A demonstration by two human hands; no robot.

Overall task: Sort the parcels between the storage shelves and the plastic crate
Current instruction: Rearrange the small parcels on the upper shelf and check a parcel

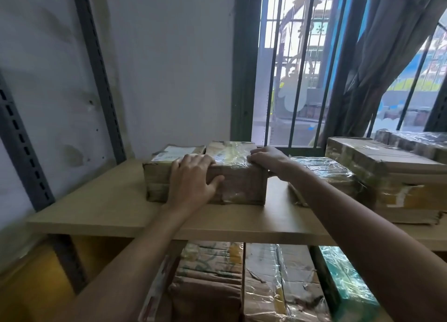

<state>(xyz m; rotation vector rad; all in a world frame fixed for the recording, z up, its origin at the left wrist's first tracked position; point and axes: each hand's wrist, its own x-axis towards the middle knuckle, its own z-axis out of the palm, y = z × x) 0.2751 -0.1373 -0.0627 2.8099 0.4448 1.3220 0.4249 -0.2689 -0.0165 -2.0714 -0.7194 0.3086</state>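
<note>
Currently both hands grip the taped parcel (242, 186) on the upper shelf (96, 208): left hand (193, 176) wraps its front-top edge, right hand (268, 158) hooks the right corner, probably steadying it beside the neighbouring parcels (324, 174).

Two hands are counted: the left hand (193, 176) and the right hand (268, 159). On the upper shelf (96, 208) four parcels are made out for certain: a taped parcel (239, 183), a film-wrapped parcel (324, 174), a large carton (391, 176) and a far wrapped parcel (416, 142). A labelled box (174, 153) may be a fifth. Below, three upright parcels are counted: a brown parcel (208, 292), a torn carton (280, 290) and a green parcel (348, 290).
</note>
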